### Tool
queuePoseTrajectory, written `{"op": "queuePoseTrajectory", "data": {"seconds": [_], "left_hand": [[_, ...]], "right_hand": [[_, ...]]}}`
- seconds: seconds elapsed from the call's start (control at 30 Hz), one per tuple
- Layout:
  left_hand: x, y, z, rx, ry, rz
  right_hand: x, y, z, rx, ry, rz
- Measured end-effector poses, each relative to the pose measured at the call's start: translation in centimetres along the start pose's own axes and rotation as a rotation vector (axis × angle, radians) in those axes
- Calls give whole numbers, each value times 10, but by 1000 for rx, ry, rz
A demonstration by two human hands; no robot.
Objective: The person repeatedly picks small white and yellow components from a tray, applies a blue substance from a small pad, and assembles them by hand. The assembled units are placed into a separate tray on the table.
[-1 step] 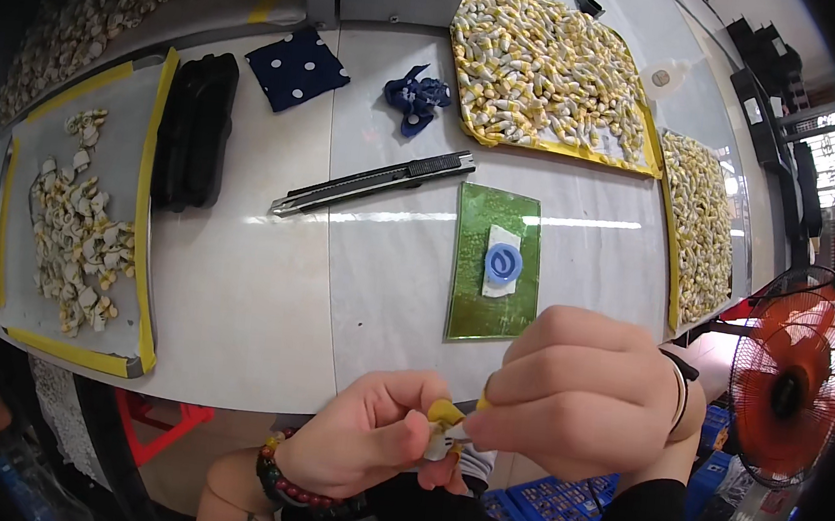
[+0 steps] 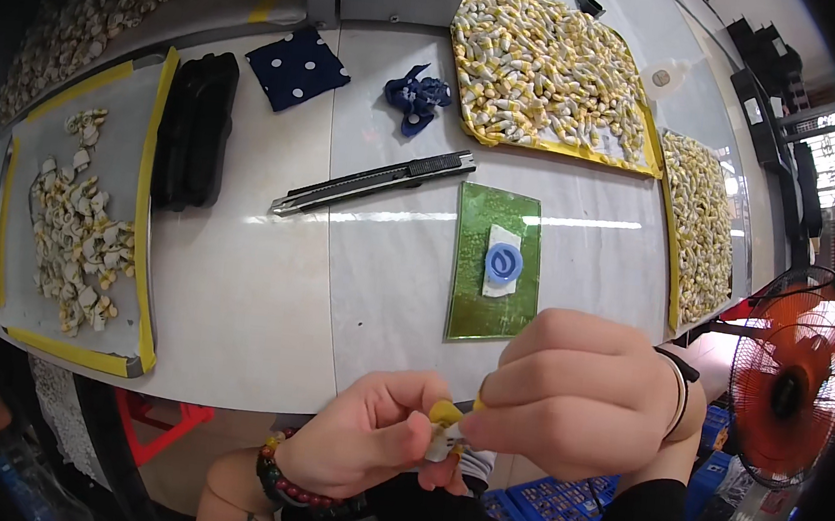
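Note:
My left hand (image 2: 371, 432) is closed in a pinch on a small white-and-yellow piece (image 2: 444, 414), held just past the table's near edge. My right hand (image 2: 575, 396) meets it from the right, fingers curled and thumb tip at the piece. A bit of yellow shows at its fingertips; the fingers hide what they grip. Beyond the hands lies a green glass-like plate (image 2: 478, 312) bearing a white patch and a round blue piece (image 2: 504, 263) with a curved groove. A black utility knife (image 2: 375, 183) rests left of the plate.
At left, a yellow-edged tray (image 2: 19, 222) holds white-and-yellow pieces beside a black tray (image 2: 196, 129). Dotted blue cloth (image 2: 298, 68) and a crumpled cloth (image 2: 416, 98) lie farther back. Filled yellow-edged trays (image 2: 588, 156) stand back right. An orange fan (image 2: 788, 382) is at far right.
My right hand has shifted very slightly to the left at the small piece. My left hand and the things on the table look unchanged.

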State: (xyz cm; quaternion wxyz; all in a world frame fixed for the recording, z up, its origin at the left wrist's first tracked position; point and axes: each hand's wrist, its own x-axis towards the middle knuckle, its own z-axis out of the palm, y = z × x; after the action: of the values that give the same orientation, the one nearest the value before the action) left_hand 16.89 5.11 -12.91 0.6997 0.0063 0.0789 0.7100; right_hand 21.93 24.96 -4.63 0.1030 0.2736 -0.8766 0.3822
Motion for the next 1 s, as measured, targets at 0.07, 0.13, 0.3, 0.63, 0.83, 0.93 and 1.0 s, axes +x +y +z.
{"op": "queuePoseTrajectory", "data": {"seconds": [0.07, 0.13, 0.3, 0.63, 0.83, 0.93, 1.0], "left_hand": [[1, 0, 1, 6, -10, -27], [1, 0, 1, 12, -11, -34], [1, 0, 5, -15, -41, -37], [1, -1, 4, -25, -26, -14], [3, 11, 7, 303, -1, -29], [-9, 8, 12, 292, 110, 200], [-3, 8, 9, 322, 37, 211]], "right_hand": [[1, 2, -1, -13, -75, -62], [2, 6, 3, 19, -72, -90], [3, 6, 4, 53, -60, -82], [1, 6, 9, 71, -32, -54], [-10, -7, 0, -15, 96, -16], [-17, -12, -15, -195, 195, 132], [-50, -10, -47, -553, 526, 336]]}}
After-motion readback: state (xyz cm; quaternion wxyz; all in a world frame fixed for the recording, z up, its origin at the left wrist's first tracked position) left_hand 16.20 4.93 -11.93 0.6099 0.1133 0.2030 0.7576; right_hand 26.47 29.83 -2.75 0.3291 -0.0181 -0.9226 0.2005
